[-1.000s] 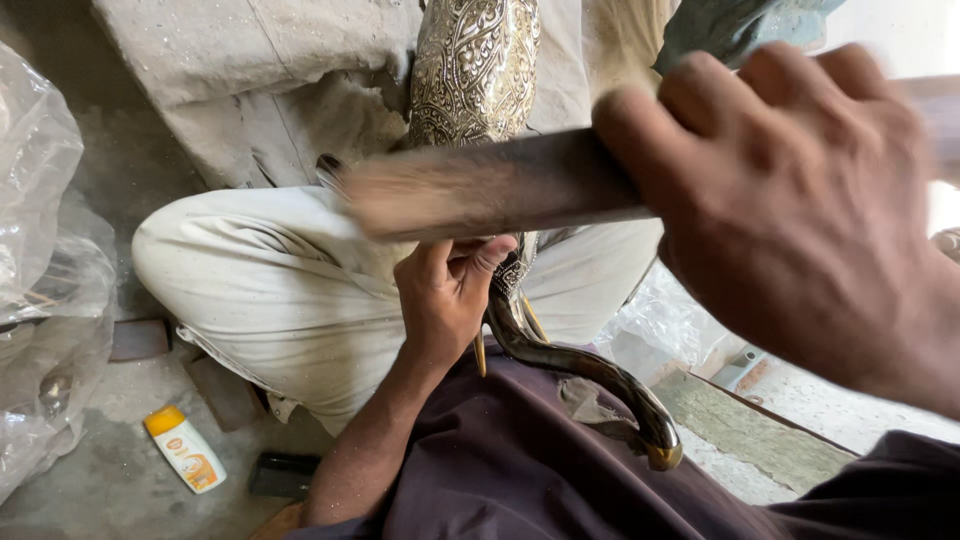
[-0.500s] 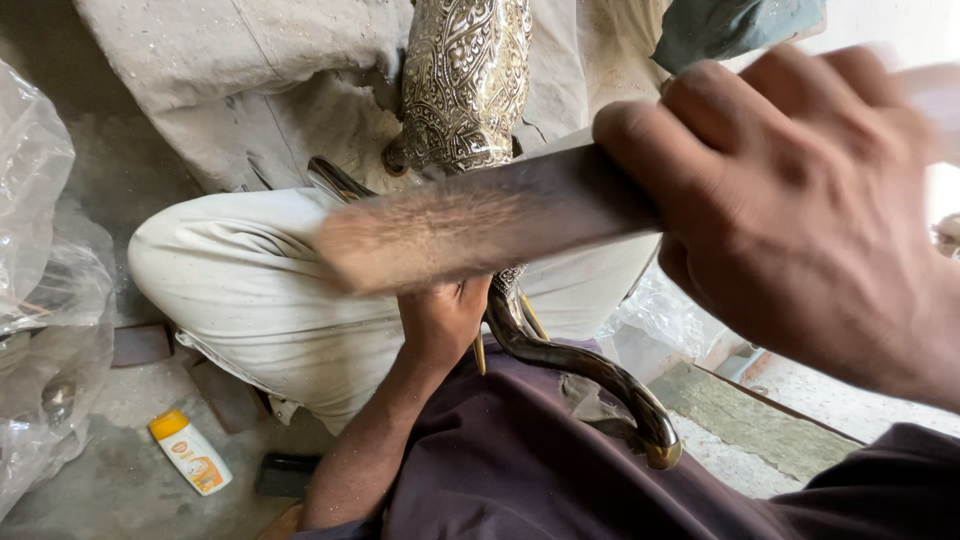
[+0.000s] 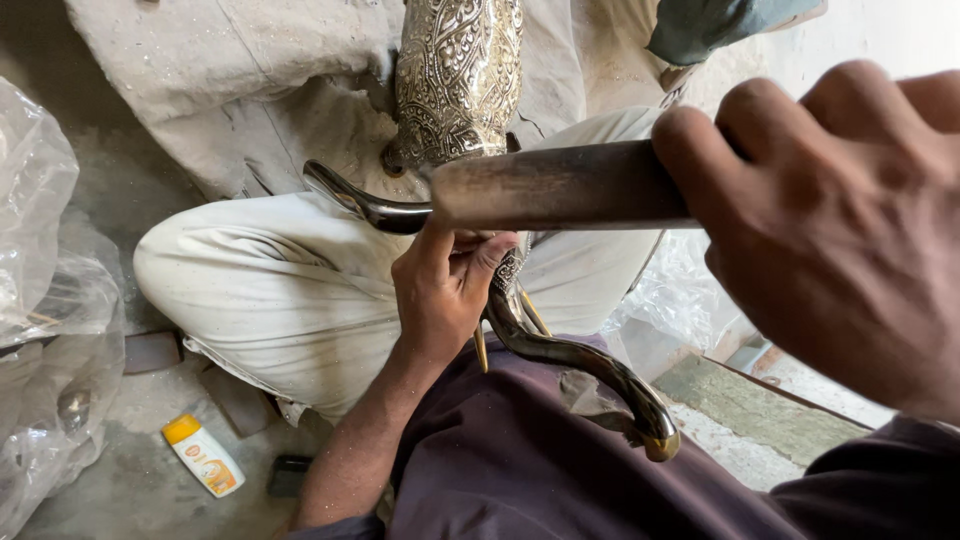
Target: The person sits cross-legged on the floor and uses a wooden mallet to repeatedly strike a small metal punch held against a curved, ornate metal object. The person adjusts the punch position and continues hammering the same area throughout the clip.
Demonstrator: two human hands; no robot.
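Note:
An engraved silver-coloured metal vessel (image 3: 458, 75) lies across my lap, with dark curved handles (image 3: 585, 365) sweeping out from its neck. My left hand (image 3: 440, 295) is closed around the neck where a handle joins it. A thin yellow rod (image 3: 480, 352) pokes out below that hand. My right hand (image 3: 835, 230), very close to the camera, grips a dark wooden stick (image 3: 560, 185). The stick is held level just above my left hand, its end over the second curved handle (image 3: 365, 207).
Crumpled clear plastic bags (image 3: 50, 300) lie on the left. A small white bottle with an orange cap (image 3: 203, 455) and a dark flat object (image 3: 290, 475) sit on the dusty floor. A grey cloth (image 3: 230, 100) lies beyond my knee, and a stone slab (image 3: 760, 405) at right.
The wooden stick, blurred and reaching further left and lower before, has drawn back to the right and now sits level. My left hand stays on the vessel's neck.

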